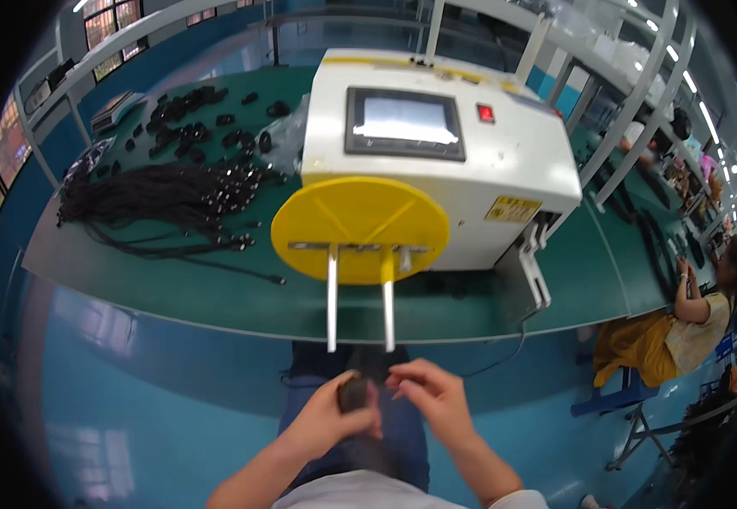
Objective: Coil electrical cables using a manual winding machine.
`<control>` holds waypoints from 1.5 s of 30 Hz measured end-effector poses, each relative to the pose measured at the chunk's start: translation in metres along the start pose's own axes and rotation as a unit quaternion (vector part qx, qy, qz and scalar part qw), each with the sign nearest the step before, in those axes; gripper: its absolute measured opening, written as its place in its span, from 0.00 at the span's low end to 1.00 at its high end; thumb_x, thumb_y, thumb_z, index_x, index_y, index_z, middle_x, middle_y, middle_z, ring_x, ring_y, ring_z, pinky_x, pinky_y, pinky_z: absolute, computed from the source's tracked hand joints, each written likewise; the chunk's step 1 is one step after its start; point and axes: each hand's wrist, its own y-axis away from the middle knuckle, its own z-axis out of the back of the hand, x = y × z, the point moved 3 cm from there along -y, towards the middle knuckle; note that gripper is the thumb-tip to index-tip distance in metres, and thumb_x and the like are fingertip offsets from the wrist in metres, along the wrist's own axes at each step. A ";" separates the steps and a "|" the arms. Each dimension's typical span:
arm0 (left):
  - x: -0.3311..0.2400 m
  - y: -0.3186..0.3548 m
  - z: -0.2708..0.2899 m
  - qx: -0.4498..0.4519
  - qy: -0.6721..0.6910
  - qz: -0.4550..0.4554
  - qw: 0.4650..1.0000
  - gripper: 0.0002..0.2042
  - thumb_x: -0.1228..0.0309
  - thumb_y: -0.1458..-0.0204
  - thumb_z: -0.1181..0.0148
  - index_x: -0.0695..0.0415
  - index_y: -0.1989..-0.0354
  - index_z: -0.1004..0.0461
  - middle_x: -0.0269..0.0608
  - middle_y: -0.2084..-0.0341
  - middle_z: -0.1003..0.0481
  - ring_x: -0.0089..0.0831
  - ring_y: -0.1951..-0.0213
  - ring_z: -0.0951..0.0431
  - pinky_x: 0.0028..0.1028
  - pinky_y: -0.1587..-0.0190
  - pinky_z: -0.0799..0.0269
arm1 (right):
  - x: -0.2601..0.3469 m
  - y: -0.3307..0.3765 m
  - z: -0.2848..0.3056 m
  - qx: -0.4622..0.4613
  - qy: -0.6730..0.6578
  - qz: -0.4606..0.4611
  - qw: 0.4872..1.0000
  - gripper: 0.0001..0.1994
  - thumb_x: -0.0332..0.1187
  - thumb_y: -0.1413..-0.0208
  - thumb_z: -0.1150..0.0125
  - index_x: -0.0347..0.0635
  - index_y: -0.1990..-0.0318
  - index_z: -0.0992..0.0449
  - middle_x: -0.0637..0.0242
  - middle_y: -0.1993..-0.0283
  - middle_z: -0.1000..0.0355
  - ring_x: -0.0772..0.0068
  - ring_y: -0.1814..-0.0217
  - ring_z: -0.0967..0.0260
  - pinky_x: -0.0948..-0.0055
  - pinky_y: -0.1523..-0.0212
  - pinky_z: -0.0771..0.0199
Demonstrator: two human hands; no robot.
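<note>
Over my lap, my left hand (pixel 328 417) is closed round a dark bundle (pixel 353 394), smeared by motion; it looks like a coiled black cable, but its form is not plain. Just right of it, my right hand (pixel 438 400) has its fingers curled and pinched together at the tips; what lies in them, if anything, does not show. Both hands are nearer to me than the yellow disc (pixel 360 216) of a white winding machine (pixel 487 187). Two metal prongs (pixel 332 301) stick out from the disc toward me, with nothing wound on them.
A heap of black cables (pixel 156 199) lies on the green table (pixel 190 293) left of the machine, with small black parts (pixel 186 140) behind it. A bracket (pixel 525 276) juts from the machine's right side. Another person (pixel 703 318) sits at the far right.
</note>
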 end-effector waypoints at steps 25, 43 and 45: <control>0.034 -0.029 0.013 0.194 0.145 0.038 0.969 0.17 0.63 0.48 0.43 0.61 0.54 0.33 0.41 0.69 0.26 0.33 0.65 0.22 0.27 0.58 0.27 | -0.005 -0.013 -0.022 0.173 0.126 -0.202 0.956 0.08 0.25 0.44 0.49 0.33 0.58 0.28 0.65 0.78 0.28 0.82 0.85 0.35 0.83 0.83 0.36; 0.015 -0.031 0.026 0.070 -0.113 0.003 0.991 0.10 0.78 0.51 0.42 0.64 0.61 0.33 0.39 0.77 0.28 0.24 0.78 0.26 0.23 0.76 0.28 | 0.028 -0.033 0.023 0.077 0.423 0.021 0.903 0.04 0.21 0.49 0.47 0.33 0.65 0.28 0.60 0.73 0.29 0.69 0.78 0.30 0.72 0.76 0.30; 0.015 -0.031 0.022 0.062 -0.110 0.008 0.992 0.10 0.78 0.52 0.41 0.63 0.62 0.32 0.38 0.78 0.29 0.24 0.79 0.27 0.23 0.77 0.29 | 0.008 -0.055 0.087 -0.082 0.515 0.136 0.842 0.05 0.20 0.51 0.44 0.35 0.66 0.27 0.60 0.71 0.31 0.66 0.74 0.30 0.70 0.72 0.30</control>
